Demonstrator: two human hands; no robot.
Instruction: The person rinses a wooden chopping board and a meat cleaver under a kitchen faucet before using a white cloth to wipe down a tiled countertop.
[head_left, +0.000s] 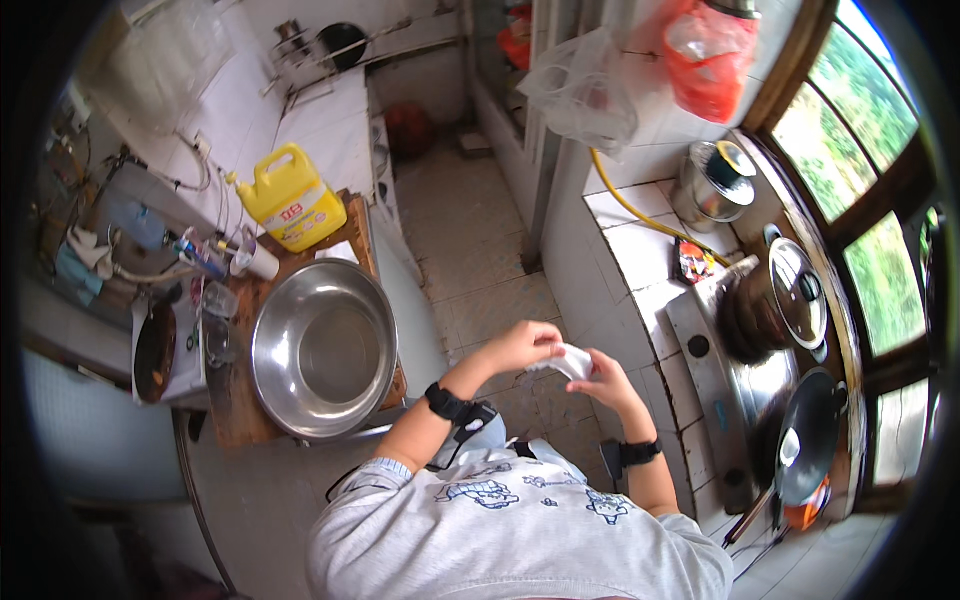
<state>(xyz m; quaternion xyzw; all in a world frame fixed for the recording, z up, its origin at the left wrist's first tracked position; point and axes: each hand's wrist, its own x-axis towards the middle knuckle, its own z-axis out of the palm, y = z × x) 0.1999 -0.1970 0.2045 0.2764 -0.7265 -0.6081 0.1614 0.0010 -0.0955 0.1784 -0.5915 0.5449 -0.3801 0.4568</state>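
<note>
Both hands are raised in front of my body, between the two counters. My left hand (529, 346) pinches the left end of a crumpled white tissue or thin cloth (571, 363); the picture does not settle which. Its right end is gripped between the thumb and fingers of my right hand (606, 381). The white piece spans the short gap between the hands, above the tiled floor (480, 296). To the left, apart from my left hand, a wide stainless steel basin (341, 356) rests on a wooden board (232, 401).
Behind the basin stands a yellow jug (296, 202). A gas stove (709, 375) on the right counter bears a lidded pot (765, 304) and a wok (810, 435), whose handle projects toward me. Plastic bags (581, 97) hang overhead. A frying pan (156, 352) is at far left.
</note>
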